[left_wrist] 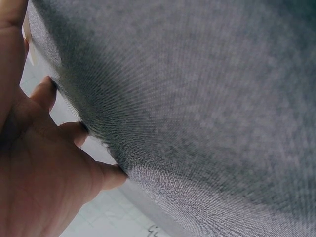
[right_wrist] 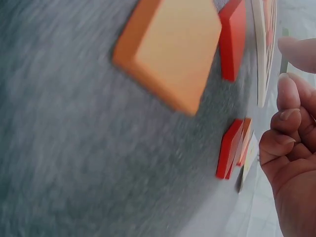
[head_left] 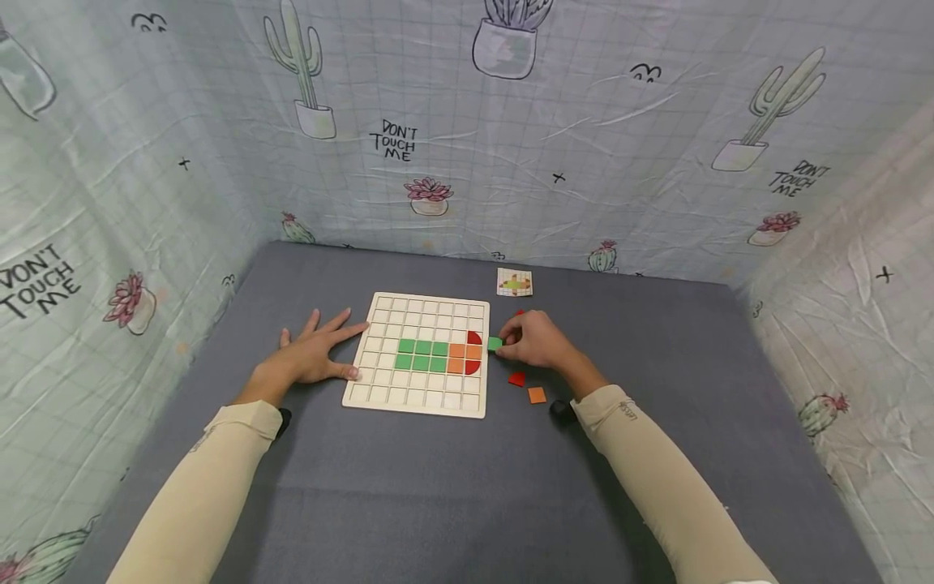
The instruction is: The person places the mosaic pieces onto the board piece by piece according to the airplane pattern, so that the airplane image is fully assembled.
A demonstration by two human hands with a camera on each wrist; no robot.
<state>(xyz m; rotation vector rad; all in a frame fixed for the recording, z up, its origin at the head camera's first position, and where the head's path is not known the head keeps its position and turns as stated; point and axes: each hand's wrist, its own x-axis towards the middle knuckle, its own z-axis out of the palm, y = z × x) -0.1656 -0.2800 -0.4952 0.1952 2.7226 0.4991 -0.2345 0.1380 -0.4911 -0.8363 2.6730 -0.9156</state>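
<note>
A pale grid board (head_left: 372, 393) lies on the dark table, holding two rows of green squares (head_left: 422, 347), orange squares (head_left: 456, 365) and two red rounded pieces (head_left: 473, 367) at the right. At its left edge rests the left hand (head_left: 310, 354), fingers spread, thumb and a fingertip touching the board; the left wrist view shows this hand (left_wrist: 44, 163) with fingertips on the table. Just off the board's right edge, the right hand (head_left: 536, 339) pinches a green square (head_left: 494, 344) between thumb and finger. In the right wrist view the hand's (right_wrist: 296, 113) other fingers are curled.
Right of the board lie a red piece (head_left: 516, 379) and an orange square (head_left: 537, 395); more red pieces (right_wrist: 231, 148) sit near the right hand. A small pattern card (head_left: 514, 282) lies behind the board. Printed cloth (head_left: 467, 122) hangs around the table.
</note>
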